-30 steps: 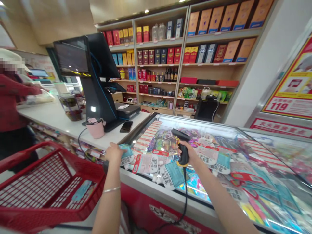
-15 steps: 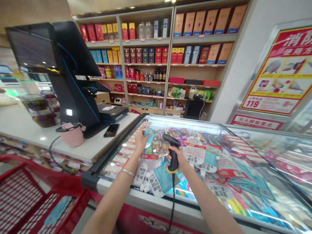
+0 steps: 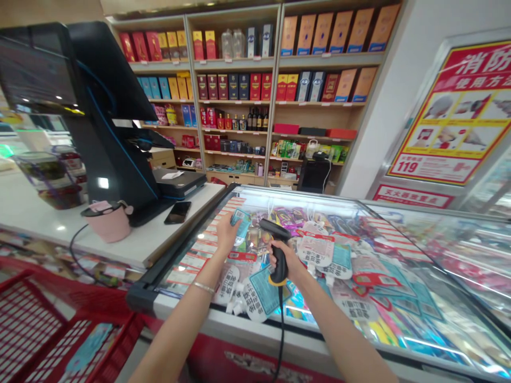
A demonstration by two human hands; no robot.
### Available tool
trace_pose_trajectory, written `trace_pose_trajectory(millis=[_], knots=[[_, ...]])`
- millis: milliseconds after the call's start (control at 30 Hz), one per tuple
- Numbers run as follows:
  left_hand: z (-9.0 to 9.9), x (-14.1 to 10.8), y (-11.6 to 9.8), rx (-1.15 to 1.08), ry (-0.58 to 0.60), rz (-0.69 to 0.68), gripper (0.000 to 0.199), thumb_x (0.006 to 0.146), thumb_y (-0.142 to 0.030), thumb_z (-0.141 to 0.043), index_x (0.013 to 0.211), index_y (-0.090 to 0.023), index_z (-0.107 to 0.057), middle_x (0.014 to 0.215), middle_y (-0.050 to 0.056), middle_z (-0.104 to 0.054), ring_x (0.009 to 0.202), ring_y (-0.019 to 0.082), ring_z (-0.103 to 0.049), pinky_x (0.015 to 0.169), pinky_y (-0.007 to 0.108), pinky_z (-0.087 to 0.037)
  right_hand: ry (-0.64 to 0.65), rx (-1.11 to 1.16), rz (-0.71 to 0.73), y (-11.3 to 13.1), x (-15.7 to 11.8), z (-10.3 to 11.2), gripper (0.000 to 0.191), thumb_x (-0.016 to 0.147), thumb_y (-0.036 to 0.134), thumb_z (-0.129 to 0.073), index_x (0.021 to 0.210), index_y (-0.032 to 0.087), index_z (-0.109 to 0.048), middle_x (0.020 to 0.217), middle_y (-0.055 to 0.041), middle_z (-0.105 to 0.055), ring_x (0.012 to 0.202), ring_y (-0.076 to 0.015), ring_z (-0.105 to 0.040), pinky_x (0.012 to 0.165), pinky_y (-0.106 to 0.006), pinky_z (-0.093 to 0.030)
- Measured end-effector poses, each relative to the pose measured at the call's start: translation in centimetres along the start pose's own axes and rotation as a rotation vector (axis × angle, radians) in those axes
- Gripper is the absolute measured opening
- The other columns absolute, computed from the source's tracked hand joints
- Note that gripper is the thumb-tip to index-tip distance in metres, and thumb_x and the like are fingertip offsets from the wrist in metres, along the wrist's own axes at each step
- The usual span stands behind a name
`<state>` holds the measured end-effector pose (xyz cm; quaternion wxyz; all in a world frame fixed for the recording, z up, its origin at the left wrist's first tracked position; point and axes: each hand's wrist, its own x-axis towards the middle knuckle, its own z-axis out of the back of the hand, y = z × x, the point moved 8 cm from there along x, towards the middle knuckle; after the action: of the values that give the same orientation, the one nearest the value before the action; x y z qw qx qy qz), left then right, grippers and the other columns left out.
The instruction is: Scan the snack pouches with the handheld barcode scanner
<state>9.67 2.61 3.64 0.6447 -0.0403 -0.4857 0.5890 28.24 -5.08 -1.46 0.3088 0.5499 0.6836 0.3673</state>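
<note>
- Gripping a small teal packet (image 3: 241,223), the left hand (image 3: 225,235) is closed on its lower edge and raised over the glass, apparently to present the packet's face to the scanner.
- Clenched round the handle of a corded barcode scanner (image 3: 275,230), the right hand (image 3: 282,261) holds the scanner's nose at 10 o'clock, aimed toward the packet, just apart from it and not touching.
- The black scanner cord (image 3: 281,330) drops at 6 o'clock over the freezer's front edge, slack enough to leave the scanner free to turn.
- Beneath both hands sits a glass-topped chest freezer (image 3: 239,324), packed with pouches (image 3: 255,293) bearing teal labels.
- At 9 o'clock, a white counter (image 3: 48,213) holds a pink cup (image 3: 107,224) and a black phone (image 3: 178,213), both placed near the freezer side.
- At 10 o'clock stands a black till (image 3: 112,143), its screen angled away from the freezer.
- At 8 o'clock is a red shopping cart (image 3: 27,324).
- At 12 o'clock, wooden shelves (image 3: 235,63) carry boxes and bottles.
- At 2 o'clock hangs a red-and-yellow wall sign (image 3: 437,117).
</note>
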Motion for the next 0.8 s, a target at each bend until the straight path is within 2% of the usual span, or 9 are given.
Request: trace_pose_trajectory(millis=[100,167,300,433,567,633,700,733,800], knots=[[0.5,0.5,0.5,-0.002,-0.02,0.032,0.026,0.078,-0.032,-0.056,0.1,-0.018,-0.064,0.098,0.006,-0.068,0.093,0.022,-0.061,0.084,0.03,-0.044,0.006,0.017,0.034,1.0,-0.1,-0.2,0.024,0.062,0.033,-0.073,0.068,0.018,-0.055,0.055,0.0049,-0.054,0.035,-0.0061,-0.04,0.031,-0.019,-0.034],[1.1,1.1,0.2,-0.031,-0.043,0.039,0.028,0.078,-0.033,-0.056,0.099,-0.017,-0.065,0.096,0.006,-0.069,0.091,0.022,-0.061,0.083,0.03,-0.044,0.015,0.046,0.076,2.8,-0.6,-0.1,0.022,0.063,0.031,-0.072,0.072,0.018,-0.057,0.056,0.0047,-0.054,0.037,-0.0059,-0.04,0.032,-0.018,-0.035],[1.0,2.3,-3.6,-0.178,-0.058,0.011,0.029,0.076,-0.037,-0.059,0.097,-0.017,-0.066,0.089,0.004,-0.069,0.081,0.019,-0.061,0.08,0.028,-0.044,-0.049,0.095,0.19,8.5,-3.6,2.8,0.02,0.065,0.029,-0.069,0.078,0.018,-0.058,0.057,0.0049,-0.053,0.038,-0.0058,-0.039,0.033,-0.018,-0.036],[-3.0,2.3,-10.3,-0.533,0.047,0.02,0.028,0.069,-0.036,-0.066,0.089,-0.017,-0.066,0.083,0.002,-0.069,0.075,0.017,-0.061,0.071,0.026,-0.046,-0.21,0.097,0.323,13.7,-9.5,9.0,0.021,0.065,0.027,-0.071,0.078,0.019,-0.057,0.058,0.005,-0.053,0.04,-0.0058,-0.041,0.035,-0.016,-0.039],[-8.5,0.9,-16.9,-0.783,0.168,0.076,0.026,0.064,-0.031,-0.071,0.085,-0.016,-0.066,0.082,0.004,-0.07,0.075,0.017,-0.063,0.069,0.026,-0.048,-0.368,0.113,0.424,16.2,-15.7,15.5,0.019,0.064,0.026,-0.071,0.076,0.02,-0.057,0.058,0.0052,-0.051,0.039,-0.0058,-0.039,0.033,-0.016,-0.038],[-10.7,-0.3,-18.9,-0.787,0.196,0.127,0.031,0.066,-0.029,-0.071,0.093,-0.016,-0.065,0.085,0.005,-0.07,0.077,0.018,-0.064,0.072,0.028,-0.048,-0.428,0.115,0.455,16.6,-18.1,18.2,0.02,0.062,0.024,-0.071,0.076,0.019,-0.057,0.058,0.0049,-0.051,0.039,-0.0053,-0.038,0.033,-0.016,-0.038],[-12.5,-2.2,-20.0,-0.736,0.219,0.164,0.045,0.07,-0.028,-0.068,0.113,-0.017,-0.06,0.098,0.008,-0.069,0.087,0.019,-0.064,0.08,0.031,-0.049,-0.485,0.115,0.461,16.3,-19.7,20.5,0.021,0.061,0.024,-0.072,0.075,0.019,-0.057,0.058,0.0049,-0.05,0.039,-0.005,-0.037,0.033,-0.015,-0.038],[-13.2,-3.2,-20.5,-0.681,0.239,0.145,0.055,0.071,-0.029,-0.067,0.123,-0.017,-0.054,0.11,0.011,-0.066,0.098,0.021,-0.062,0.086,0.034,-0.047,-0.511,0.115,0.459,15.9,-20.2,21.5,0.022,0.06,0.025,-0.072,0.074,0.019,-0.057,0.058,0.0048,-0.05,0.039,-0.0049,-0.037,0.033,-0.015,-0.038],[-14.6,-5.8,-21.8,-0.505,0.342,-0.008,0.072,0.072,-0.034,-0.068,0.137,-0.019,-0.041,0.135,0.016,-0.05,0.125,0.027,-0.047,0.1,0.04,-0.04,-0.551,0.116,0.456,15.1,-20.9,23.1,0.023,0.059,0.026,-0.073,0.074,0.019,-0.056,0.058,0.0045,-0.051,0.039,-0.0049,-0.038,0.033,-0.015,-0.038]])
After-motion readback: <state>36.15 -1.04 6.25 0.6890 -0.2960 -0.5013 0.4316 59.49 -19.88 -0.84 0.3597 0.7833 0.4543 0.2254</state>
